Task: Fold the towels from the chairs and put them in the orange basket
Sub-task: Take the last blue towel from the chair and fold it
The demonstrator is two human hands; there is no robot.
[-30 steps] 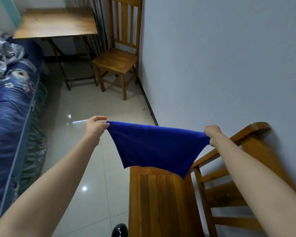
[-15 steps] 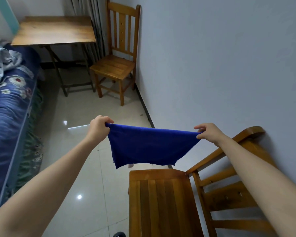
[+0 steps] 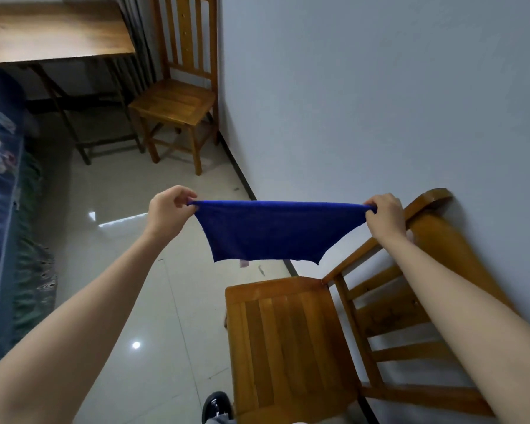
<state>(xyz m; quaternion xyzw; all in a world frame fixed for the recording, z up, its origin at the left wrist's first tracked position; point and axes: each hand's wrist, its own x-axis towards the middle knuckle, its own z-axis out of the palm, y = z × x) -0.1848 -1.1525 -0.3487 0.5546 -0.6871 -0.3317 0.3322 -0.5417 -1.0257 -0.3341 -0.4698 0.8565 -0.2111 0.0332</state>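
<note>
Tiled floor, wooden chair below; left hand, right hand pinch blue towel corners, stretched taut.

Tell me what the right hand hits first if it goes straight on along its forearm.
Nothing close: the right hand, gripping the blue towel, points along the wall, so the way looks free until perhaps the far chair; depth is unclear.

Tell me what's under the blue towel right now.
The blue towel hangs between left hand and right hand. Below its hem: floor tiles and the near chair seat, untouched. Whatever lies on the floor behind the cloth is hidden.
</note>
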